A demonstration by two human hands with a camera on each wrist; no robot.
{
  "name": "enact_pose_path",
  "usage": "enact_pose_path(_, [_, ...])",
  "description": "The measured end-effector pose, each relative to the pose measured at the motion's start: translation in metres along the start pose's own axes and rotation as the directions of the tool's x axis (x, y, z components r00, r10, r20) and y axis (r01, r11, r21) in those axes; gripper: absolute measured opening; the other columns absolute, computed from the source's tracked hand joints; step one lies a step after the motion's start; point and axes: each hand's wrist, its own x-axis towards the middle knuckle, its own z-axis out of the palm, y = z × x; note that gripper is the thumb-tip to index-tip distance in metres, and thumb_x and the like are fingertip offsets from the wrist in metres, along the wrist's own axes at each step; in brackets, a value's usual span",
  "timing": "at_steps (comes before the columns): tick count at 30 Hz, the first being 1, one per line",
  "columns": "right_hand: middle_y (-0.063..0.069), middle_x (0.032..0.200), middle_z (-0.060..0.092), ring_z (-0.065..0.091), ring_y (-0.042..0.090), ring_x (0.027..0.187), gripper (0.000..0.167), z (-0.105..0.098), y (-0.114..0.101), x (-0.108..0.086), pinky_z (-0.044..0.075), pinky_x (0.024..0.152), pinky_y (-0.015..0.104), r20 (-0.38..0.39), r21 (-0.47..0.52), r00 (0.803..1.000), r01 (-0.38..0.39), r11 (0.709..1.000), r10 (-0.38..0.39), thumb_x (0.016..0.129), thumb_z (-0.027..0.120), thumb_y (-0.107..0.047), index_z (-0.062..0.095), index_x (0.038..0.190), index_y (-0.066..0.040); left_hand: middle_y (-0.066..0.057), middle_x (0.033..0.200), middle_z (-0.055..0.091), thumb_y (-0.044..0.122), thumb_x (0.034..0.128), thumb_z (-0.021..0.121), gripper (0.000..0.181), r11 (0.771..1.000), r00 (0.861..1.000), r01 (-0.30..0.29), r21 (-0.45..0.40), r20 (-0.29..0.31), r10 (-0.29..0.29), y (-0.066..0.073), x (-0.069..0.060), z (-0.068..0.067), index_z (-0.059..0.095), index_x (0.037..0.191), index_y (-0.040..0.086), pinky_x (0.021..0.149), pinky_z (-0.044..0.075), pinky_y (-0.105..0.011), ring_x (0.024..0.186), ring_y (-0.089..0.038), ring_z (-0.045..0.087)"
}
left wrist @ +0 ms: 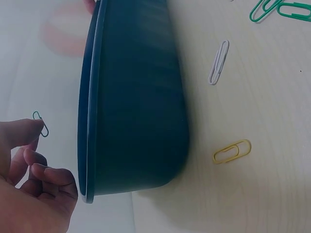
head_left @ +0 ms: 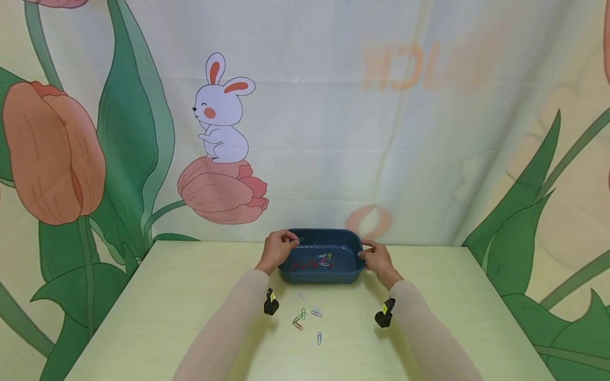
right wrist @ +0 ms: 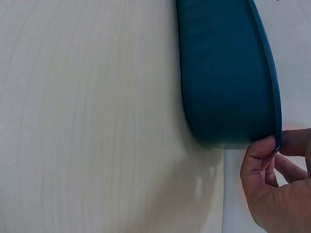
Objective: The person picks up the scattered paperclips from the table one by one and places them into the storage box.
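My left hand (head_left: 277, 251) pinches a green paper clip (left wrist: 46, 131) between thumb and forefinger, over the left end of a dark blue rectangular box (head_left: 320, 277). At the opposite end, my right hand (head_left: 378, 259) grips the box's rim, thumb and fingers on either side of the wall (right wrist: 228, 77). Several paper clips lie on the box floor: red ones (head_left: 312, 263), white ones and a yellow-green one (head_left: 329, 256). In the left wrist view, a yellow paper clip (left wrist: 232, 151) and a white paper clip (left wrist: 219, 63) lie on the table beside the box.
Nearer to me on the pale wooden table (head_left: 429, 328) are several loose paper clips, including a red one (head_left: 298, 326), a blue one (head_left: 319, 338) and green ones (head_left: 303, 314). Behind the box hangs a curtain (head_left: 310, 132) printed with tulips and a rabbit.
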Motion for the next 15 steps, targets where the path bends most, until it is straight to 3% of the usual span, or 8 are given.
enact_pose_path(10, [0.012, 0.106, 0.058, 0.062, 0.028, 0.091, 0.047, 0.0013, 0.0003, -0.0013, 0.055, 0.081, 0.044, -0.002, 0.000, 1.000, -0.004, 1.000, 0.004, 0.097, 0.057, -0.011, 0.049, 0.143, -0.012, -0.004, 0.082, 0.059, 0.014, 0.0934, 0.066, 0.015, 1.000, 1.000, 0.007, -0.016, 0.007, -0.007, 0.0005, -0.0036, -0.0023, 0.074, 0.104, 0.008, 0.062, 0.038, -0.026, 0.074, -0.018, 0.052])
enact_pose_path(15, [0.012, 0.106, 0.059, 0.063, 0.032, 0.096, 0.047, 0.0010, 0.0019, -0.0005, 0.056, 0.080, 0.043, -0.005, -0.006, 1.000, -0.002, 1.000, 0.002, 0.097, 0.057, -0.011, 0.049, 0.143, -0.013, -0.001, 0.077, 0.055, 0.015, 0.0934, 0.066, 0.015, 0.999, 0.999, -0.044, -0.008, 0.015, 0.044, 0.0044, -0.0087, -0.0067, 0.074, 0.105, 0.009, 0.061, 0.037, -0.026, 0.070, -0.016, 0.047])
